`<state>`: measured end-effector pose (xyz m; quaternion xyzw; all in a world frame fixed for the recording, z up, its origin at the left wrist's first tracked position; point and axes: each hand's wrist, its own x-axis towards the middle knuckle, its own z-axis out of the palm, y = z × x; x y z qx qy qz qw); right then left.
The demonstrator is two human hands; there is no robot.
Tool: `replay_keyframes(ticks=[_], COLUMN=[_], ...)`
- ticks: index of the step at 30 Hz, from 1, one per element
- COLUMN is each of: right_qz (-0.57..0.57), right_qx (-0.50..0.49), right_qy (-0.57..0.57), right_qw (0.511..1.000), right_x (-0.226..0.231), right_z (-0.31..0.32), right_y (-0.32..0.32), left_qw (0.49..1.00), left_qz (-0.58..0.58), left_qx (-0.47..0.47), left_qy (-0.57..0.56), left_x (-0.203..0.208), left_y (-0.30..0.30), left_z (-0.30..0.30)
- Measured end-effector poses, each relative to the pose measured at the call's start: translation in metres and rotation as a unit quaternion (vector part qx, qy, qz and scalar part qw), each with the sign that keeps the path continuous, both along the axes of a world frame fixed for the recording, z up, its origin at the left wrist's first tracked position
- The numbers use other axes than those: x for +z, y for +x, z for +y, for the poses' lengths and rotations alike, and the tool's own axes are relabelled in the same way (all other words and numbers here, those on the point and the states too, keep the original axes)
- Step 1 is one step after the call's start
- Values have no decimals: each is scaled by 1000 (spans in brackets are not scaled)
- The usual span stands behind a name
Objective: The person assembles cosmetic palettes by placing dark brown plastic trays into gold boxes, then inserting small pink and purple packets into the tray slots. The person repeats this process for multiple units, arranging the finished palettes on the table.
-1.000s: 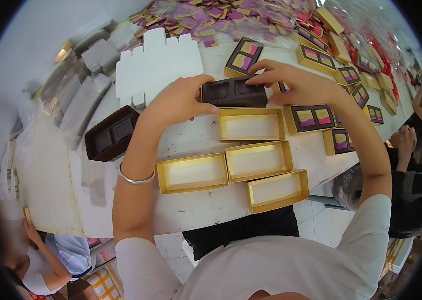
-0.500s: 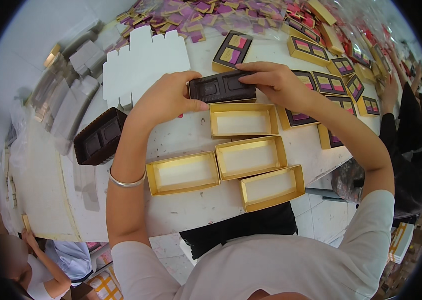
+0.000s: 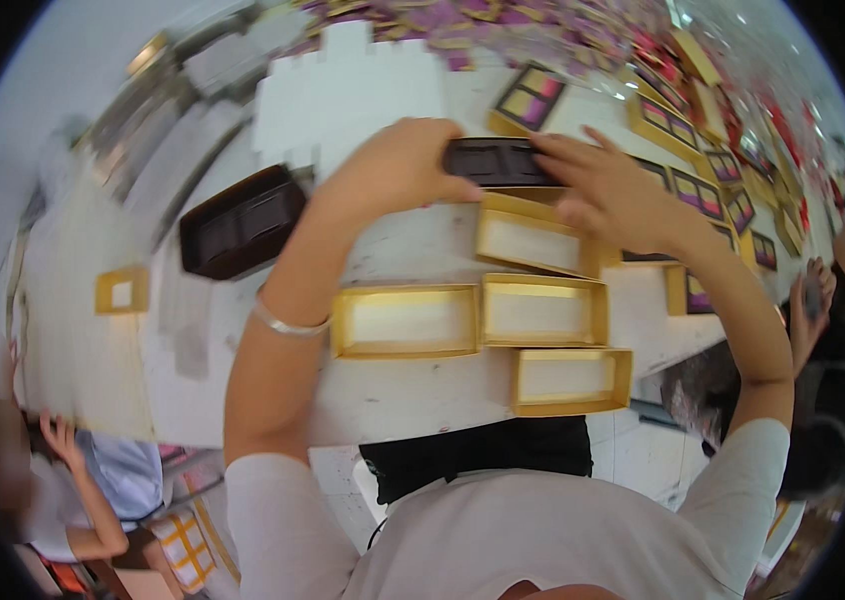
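Note:
A dark brown plastic tray (image 3: 501,162) with two recesses lies at the middle of the table, a gold box edge showing along its lower side. My left hand (image 3: 398,168) grips its left end, thumb along the near side. Stretched and spread, the fingers of my right hand (image 3: 628,190) touch the tray's right end. Just below is an empty gold box (image 3: 593,262), its right part partly covered by my right hand. Nearer me stand more empty gold boxes: one on the left (image 3: 406,350), one in the middle (image 3: 546,340) and one lowest (image 3: 573,408).
A stack of dark trays (image 3: 243,222) lies left of my left forearm. White die-cut card (image 3: 353,95) lies behind. Filled gold boxes (image 3: 698,195) crowd the right, with purple and gold pieces (image 3: 503,30) at the back. A small gold box (image 3: 123,291) sits far left, near another person (image 3: 73,490).
My right fingers have spread out from a bent grip on the tray. The empty box below the tray is now slanted. A small gold box appears far left. The view has shifted.

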<state>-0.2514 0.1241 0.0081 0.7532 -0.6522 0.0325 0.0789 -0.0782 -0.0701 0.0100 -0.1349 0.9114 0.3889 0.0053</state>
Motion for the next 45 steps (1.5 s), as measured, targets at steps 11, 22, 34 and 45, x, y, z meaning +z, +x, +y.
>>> replay_keyframes(ticks=[11, 22, 34, 45], right_qz=[-77, 20, 87, -478], right_qx=[172, 180, 141, -230], right_qy=[-57, -60, -81, -235], right_qw=[980, 982, 983, 815], right_x=[54, 31, 32, 119], right_z=[-120, -147, -144, -36], right_y=[168, 174, 184, 47], left_qw=[973, 976, 985, 958], left_qz=[132, 131, 94, 228], left_qx=[-9, -12, 13, 102], left_qy=[-189, -176, -143, -140], left_x=[-6, -9, -7, 29], left_y=[-3, -9, -2, 19], left_z=[22, 23, 23, -6])
